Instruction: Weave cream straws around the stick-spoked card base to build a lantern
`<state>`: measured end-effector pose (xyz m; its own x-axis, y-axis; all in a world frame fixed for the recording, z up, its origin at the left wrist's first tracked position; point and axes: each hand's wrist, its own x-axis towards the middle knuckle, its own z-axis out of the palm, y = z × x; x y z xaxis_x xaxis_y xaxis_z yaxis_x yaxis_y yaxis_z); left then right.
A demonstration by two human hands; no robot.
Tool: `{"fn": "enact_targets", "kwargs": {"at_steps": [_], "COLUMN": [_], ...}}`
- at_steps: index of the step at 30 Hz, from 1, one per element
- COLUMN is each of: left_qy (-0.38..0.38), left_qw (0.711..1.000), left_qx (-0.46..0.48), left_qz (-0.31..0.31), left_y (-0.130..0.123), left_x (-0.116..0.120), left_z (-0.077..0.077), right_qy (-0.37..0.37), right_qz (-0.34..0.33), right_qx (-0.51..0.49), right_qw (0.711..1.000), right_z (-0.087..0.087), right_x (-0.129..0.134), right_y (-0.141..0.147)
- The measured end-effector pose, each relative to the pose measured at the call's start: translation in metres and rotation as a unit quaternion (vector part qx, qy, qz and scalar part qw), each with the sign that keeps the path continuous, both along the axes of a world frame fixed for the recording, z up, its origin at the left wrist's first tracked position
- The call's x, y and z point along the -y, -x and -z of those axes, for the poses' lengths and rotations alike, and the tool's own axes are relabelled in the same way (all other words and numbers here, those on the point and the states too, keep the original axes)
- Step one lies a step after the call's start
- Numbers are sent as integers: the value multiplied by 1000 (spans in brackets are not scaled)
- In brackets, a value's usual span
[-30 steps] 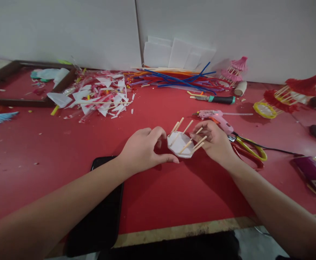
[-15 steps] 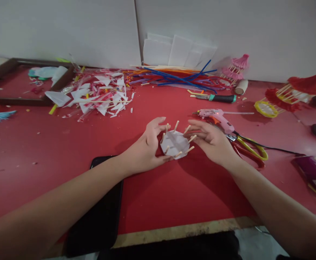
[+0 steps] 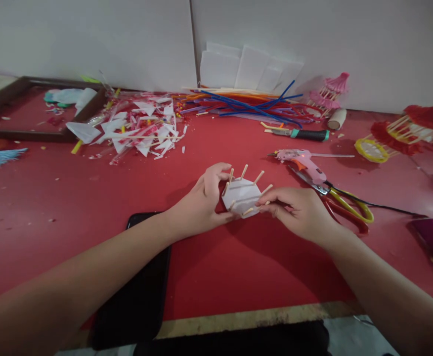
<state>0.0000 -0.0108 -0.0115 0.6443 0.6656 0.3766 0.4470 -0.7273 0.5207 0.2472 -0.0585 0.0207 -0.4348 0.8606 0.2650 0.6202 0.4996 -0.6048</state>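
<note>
A white polygonal piece (image 3: pixel 243 192), with several short wooden sticks standing around its rim, rests on the red table. My left hand (image 3: pixel 211 193) grips its left side, the thumb at the near edge and the fingers at the far edge. At its right edge, my right hand (image 3: pixel 301 210) pinches one short wooden stick (image 3: pixel 267 202) between thumb and fingertips; the fingers partly hide that stick. Some of the sticks lean outward. Beyond my right hand lies a pink glue gun (image 3: pixel 303 162), its nozzle toward the left.
Scissors (image 3: pixel 344 207) with red and yellow handles lie right of my right hand. A craft knife (image 3: pixel 300 134) and pipe cleaners (image 3: pixel 253 105) lie farther back. Paper scraps (image 3: pixel 138 128) are heaped at the back left. A black phone (image 3: pixel 131 291) sits under my left forearm.
My right hand has moved toward me along the right edge of the white piece, and its fingers have closed on a stick. My left hand keeps its hold.
</note>
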Motion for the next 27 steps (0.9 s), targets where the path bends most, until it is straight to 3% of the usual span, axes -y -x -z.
{"fn": "enact_targets", "kwargs": {"at_steps": [27], "left_qy": [37], "left_qw": [999], "left_qx": [19], "left_qz": [-5], "left_y": [-2], "left_x": [0], "left_z": [-1], "right_qy": [-31], "right_qz": [48], "right_qx": [23], "right_qw": [998], "right_z": [5], "right_x": [5], "right_y": [10]}}
